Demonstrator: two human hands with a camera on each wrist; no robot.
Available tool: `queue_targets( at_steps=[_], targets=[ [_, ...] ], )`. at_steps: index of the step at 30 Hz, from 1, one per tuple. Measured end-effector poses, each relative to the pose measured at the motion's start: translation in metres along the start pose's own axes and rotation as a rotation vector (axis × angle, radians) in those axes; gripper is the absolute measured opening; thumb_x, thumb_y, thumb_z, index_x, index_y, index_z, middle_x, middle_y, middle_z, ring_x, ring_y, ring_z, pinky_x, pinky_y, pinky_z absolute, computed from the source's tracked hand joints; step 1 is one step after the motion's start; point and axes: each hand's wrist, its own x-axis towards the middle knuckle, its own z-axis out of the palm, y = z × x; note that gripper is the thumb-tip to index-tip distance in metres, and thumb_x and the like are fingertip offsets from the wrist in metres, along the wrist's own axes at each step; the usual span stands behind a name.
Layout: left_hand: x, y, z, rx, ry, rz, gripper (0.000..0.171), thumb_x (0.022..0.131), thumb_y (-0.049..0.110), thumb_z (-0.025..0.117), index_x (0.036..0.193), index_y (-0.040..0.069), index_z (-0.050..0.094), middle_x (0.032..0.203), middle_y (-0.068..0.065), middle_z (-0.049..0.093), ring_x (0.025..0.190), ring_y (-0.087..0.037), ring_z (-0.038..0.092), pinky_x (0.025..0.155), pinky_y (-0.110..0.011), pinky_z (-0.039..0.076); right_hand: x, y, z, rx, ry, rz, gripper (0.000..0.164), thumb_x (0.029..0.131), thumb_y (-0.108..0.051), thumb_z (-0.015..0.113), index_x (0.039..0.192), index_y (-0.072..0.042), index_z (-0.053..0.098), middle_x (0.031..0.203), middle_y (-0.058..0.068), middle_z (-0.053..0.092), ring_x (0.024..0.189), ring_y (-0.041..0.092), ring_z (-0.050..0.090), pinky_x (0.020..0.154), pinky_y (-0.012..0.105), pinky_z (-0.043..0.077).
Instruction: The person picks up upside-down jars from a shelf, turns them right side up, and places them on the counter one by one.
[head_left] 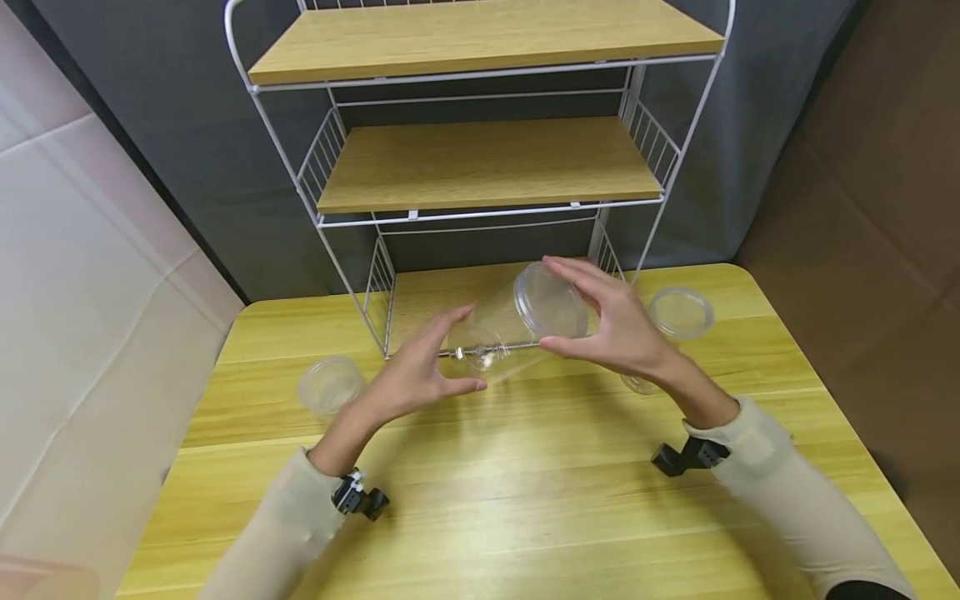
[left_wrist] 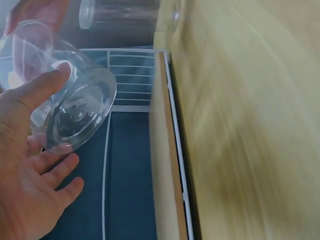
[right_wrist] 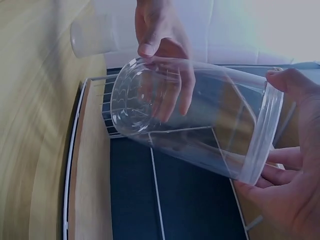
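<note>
A clear plastic jar [head_left: 491, 325] is held tilted in the air between both hands, in front of the shelf rack. Its wide, ridged clear lid [head_left: 553, 298] points up and to the right. The right hand [head_left: 618, 321] grips the lid end, thumb on one side and fingers on the other. At the base end, the left hand [head_left: 412, 375] has its thumb and fingers on either side of the jar. In the left wrist view, the round base [left_wrist: 80, 112] shows past the left thumb. The right wrist view shows left fingers behind the transparent jar wall.
A white wire rack with wooden shelves [head_left: 487, 162] stands at the back of the wooden table [head_left: 480, 517]. One clear lidded jar [head_left: 330, 385] stands left of the rack, another [head_left: 681, 313] to its right. A light curtain [head_left: 90, 333] hangs at left.
</note>
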Motion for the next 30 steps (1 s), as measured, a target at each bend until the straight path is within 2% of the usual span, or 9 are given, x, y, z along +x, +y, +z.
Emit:
queue_targets(
  at_steps=[4,8,13,17,22,30],
  targets=[
    [-0.001,-0.003,0.004,0.033,-0.007,-0.015,0.107,0.078,0.033,0.097,0.162,0.005,0.037,0.161,-0.019,0.048,0.149,-0.040,0.044,0.122,-0.057,0.036,0.003,0.001,0.006,-0.044,0.006,-0.006,0.092,0.074,-0.021,0.097,0.154,-0.005,0.055,0.158,0.012,0.052,0.141,0.033,0.054,0.114,0.049,0.047],
    [-0.001,-0.006,0.006,0.054,-0.028,-0.019,0.105,0.077,0.034,0.097,0.159,0.000,0.040,0.155,-0.023,0.053,0.143,-0.041,0.052,0.119,-0.056,0.041,0.004,0.005,0.013,-0.088,0.001,0.016,0.093,0.072,-0.027,0.098,0.152,-0.004,0.056,0.157,0.011,0.054,0.141,0.033,0.055,0.111,0.049,0.051],
    [-0.001,-0.013,0.009,0.079,-0.099,-0.043,0.096,0.080,0.034,0.095,0.155,-0.003,0.047,0.151,-0.021,0.058,0.139,-0.041,0.056,0.117,-0.055,0.044,0.004,0.012,0.024,-0.151,-0.037,0.025,0.096,0.070,-0.033,0.100,0.150,-0.002,0.058,0.153,0.015,0.058,0.137,0.037,0.059,0.109,0.053,0.052],
    [0.001,-0.018,0.015,0.066,-0.153,-0.050,0.087,0.083,0.035,0.093,0.152,-0.001,0.053,0.148,-0.018,0.063,0.136,-0.037,0.061,0.115,-0.054,0.047,0.004,0.015,0.035,-0.204,-0.095,0.020,0.101,0.068,-0.038,0.100,0.150,0.000,0.057,0.153,0.020,0.057,0.136,0.041,0.059,0.109,0.057,0.051],
    [0.003,-0.023,0.021,0.035,-0.173,-0.049,0.083,0.082,0.032,0.093,0.150,0.002,0.056,0.147,-0.015,0.064,0.131,-0.036,0.064,0.113,-0.055,0.049,0.002,0.017,0.047,-0.183,-0.161,0.043,0.104,0.069,-0.039,0.099,0.152,0.002,0.053,0.157,0.019,0.053,0.142,0.042,0.053,0.114,0.060,0.045],
    [0.000,-0.033,0.028,0.000,-0.171,-0.072,0.079,0.082,0.029,0.093,0.148,0.003,0.057,0.144,-0.015,0.065,0.131,-0.038,0.064,0.112,-0.055,0.050,0.000,0.025,0.058,-0.193,-0.168,0.009,0.106,0.066,-0.039,0.101,0.151,0.002,0.053,0.156,0.020,0.054,0.139,0.042,0.056,0.113,0.059,0.046]
  ],
)
